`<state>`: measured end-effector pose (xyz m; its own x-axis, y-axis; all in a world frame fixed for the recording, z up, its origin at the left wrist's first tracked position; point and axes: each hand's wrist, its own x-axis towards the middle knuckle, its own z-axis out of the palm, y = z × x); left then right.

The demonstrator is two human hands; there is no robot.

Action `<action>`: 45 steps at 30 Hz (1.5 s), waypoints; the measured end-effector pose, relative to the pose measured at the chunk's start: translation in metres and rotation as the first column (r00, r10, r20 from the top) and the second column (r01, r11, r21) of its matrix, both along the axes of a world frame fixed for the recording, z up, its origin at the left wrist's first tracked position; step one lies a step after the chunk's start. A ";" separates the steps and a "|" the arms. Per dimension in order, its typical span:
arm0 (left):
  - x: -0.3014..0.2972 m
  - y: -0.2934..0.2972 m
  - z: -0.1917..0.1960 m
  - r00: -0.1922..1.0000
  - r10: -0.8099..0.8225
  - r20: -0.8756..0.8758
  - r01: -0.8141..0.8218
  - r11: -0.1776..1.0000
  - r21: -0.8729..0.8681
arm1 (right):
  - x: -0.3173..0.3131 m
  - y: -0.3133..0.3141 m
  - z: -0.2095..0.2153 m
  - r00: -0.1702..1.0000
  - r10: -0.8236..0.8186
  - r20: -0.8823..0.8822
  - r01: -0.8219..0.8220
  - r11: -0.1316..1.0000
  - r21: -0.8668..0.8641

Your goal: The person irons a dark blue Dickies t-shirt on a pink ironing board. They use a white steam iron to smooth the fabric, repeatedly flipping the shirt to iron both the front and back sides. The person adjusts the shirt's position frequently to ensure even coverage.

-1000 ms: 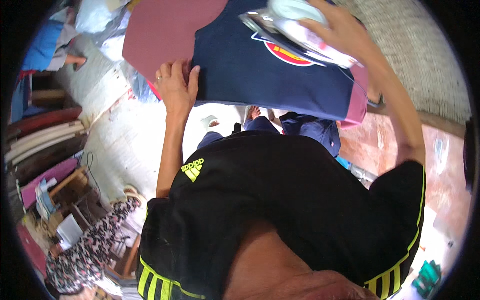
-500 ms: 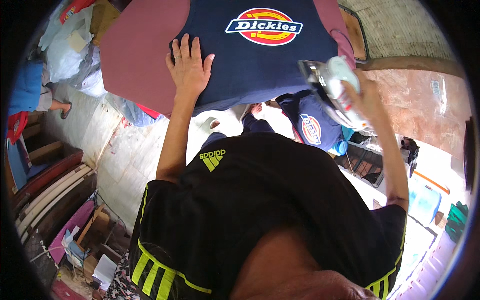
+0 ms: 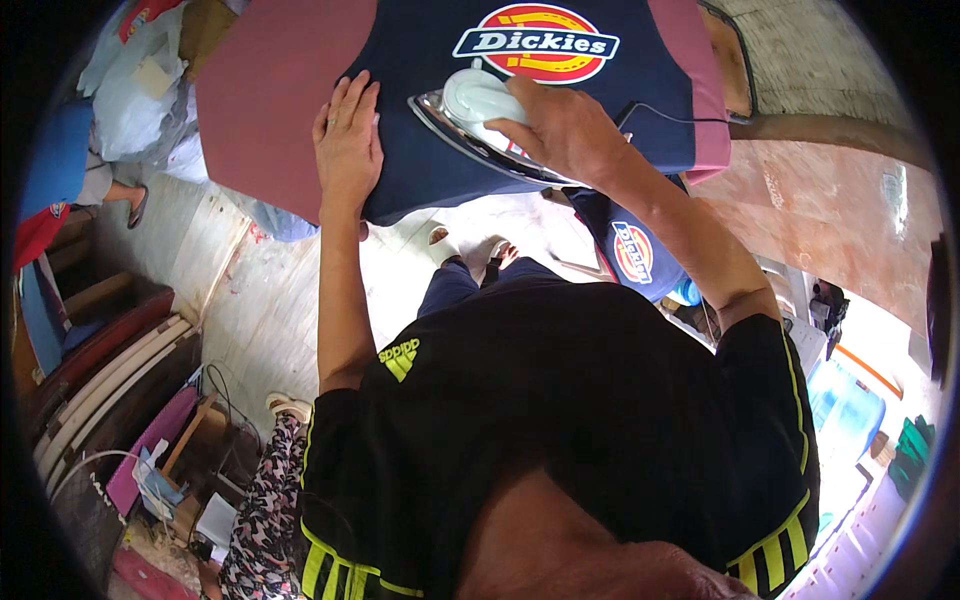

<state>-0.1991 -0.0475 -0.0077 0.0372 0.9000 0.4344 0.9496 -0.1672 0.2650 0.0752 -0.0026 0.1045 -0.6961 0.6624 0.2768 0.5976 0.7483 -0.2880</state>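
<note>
A navy garment (image 3: 420, 60) with a bright oval printed badge (image 3: 537, 43) lies spread over a board with a dusty pink cover (image 3: 270, 80). My right hand (image 3: 570, 130) is wrapped round the handle of a white clothes iron (image 3: 478, 100). The iron's metal soleplate rests on the navy cloth just below the badge, its tip pointing left. My left hand (image 3: 348, 140) lies flat, fingers together and stretched out, across the garment's left edge and the pink cover. Nothing is held in it.
A dark cord (image 3: 680, 118) runs right across the board. Another navy garment (image 3: 628, 250) with the same badge hangs below the board. Plastic bags (image 3: 140, 90) sit at far left, near another person's foot (image 3: 137, 205). Stacked boards (image 3: 110, 390) and a blue bin (image 3: 845, 405) flank me.
My right hand has brought the iron from the air beyond the right edge leftward and down onto the garment. My left hand has shifted slightly left. A patterned trouser leg shows more at lower left.
</note>
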 end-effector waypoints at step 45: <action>0.086 0.183 0.023 0.998 -0.018 -0.055 0.018 1.000 -0.015 | 0.177 0.204 0.009 0.897 -0.432 -0.089 0.436 0.900 0.017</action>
<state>-0.1132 0.1358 0.0150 0.0769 0.9053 0.4177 0.9596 -0.1809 0.2153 0.2520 0.2009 0.1130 -0.3159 0.8822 0.3492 0.8411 0.4307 -0.3271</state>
